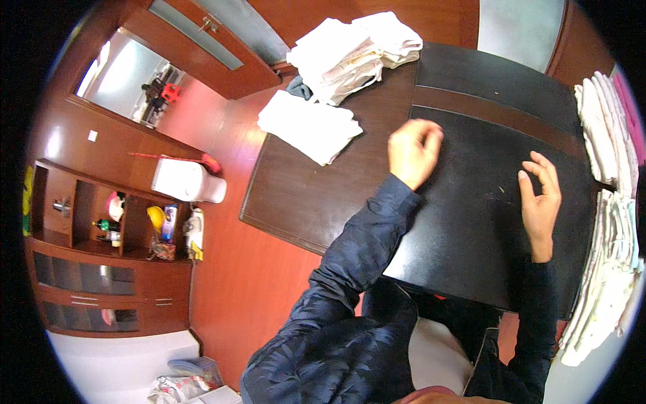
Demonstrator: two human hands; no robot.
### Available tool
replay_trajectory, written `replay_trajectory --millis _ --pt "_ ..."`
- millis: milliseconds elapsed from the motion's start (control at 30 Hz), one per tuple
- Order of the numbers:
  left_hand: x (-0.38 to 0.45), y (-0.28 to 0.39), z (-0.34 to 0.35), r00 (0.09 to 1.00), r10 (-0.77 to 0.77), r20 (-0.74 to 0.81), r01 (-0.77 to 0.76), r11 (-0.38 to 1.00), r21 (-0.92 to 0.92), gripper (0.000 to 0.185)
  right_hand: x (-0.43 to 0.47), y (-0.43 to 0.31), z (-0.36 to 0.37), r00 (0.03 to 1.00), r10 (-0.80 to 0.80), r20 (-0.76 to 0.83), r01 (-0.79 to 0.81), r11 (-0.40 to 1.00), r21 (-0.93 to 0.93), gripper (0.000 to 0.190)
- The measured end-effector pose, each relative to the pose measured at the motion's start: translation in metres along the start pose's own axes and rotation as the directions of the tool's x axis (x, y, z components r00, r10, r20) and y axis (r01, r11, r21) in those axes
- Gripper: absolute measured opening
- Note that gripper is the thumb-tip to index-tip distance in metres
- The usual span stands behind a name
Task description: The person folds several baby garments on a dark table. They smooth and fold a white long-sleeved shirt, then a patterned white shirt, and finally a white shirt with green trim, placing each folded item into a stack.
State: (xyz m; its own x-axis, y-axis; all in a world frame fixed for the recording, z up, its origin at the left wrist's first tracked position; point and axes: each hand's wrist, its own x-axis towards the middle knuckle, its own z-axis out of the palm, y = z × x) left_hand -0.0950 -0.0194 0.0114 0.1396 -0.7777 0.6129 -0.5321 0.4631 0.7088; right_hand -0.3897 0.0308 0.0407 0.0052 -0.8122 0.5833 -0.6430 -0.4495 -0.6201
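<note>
My left hand [415, 154] is over the dark wooden table [464, 217], slightly blurred. Its fingers are curled in towards the thumb, and no object shows in it. To the right, my right hand [542, 204] is held over the black part of the tabletop with its fingers apart and nothing in them. Left of my left hand lies a folded white cloth [310, 126] at the table's edge. Beyond it a pile of white folded fabric [348, 55] rests at the far left corner, with a dark grey cloth [299, 88] partly hidden between them.
Stacks of folded light cloth [600, 272] and more folded fabric [605, 131] line the right side. Past the table's left edge are reddish flooring [272, 283], a white bin-like object [186, 181] and a wooden cabinet [111, 298] with items on its shelves. A door [217, 50] stands ajar behind.
</note>
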Motion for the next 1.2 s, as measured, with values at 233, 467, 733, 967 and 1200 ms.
replay_trajectory --millis 233,467,733,967,1200 --pt "0.022 -0.094 -0.108 0.904 -0.126 -0.408 0.398 0.596 0.698 0.061 -0.02 0.041 0.004 0.998 0.063 -0.009 -0.063 0.998 0.028 0.01" --pt "0.023 -0.128 -0.137 0.82 -0.282 -0.498 0.569 0.496 0.656 0.038 -0.012 0.034 0.0 0.987 0.146 -0.061 -0.14 0.985 0.1 0.007" --pt "0.033 0.057 -0.178 0.926 -0.098 -0.364 0.101 0.995 -0.012 0.034 -0.01 0.035 -0.008 0.969 0.23 -0.096 -0.205 0.955 0.217 0.008" --pt "0.02 0.108 -0.085 0.981 -0.191 0.014 0.149 0.715 -0.683 0.037 -0.002 0.049 -0.018 0.85 0.481 0.213 -0.455 0.467 0.758 0.032" --pt "-0.031 0.012 0.042 0.92 -0.314 0.236 0.367 0.901 -0.23 0.044 0.004 0.087 -0.028 0.826 0.56 0.067 -0.505 0.681 0.53 0.037"
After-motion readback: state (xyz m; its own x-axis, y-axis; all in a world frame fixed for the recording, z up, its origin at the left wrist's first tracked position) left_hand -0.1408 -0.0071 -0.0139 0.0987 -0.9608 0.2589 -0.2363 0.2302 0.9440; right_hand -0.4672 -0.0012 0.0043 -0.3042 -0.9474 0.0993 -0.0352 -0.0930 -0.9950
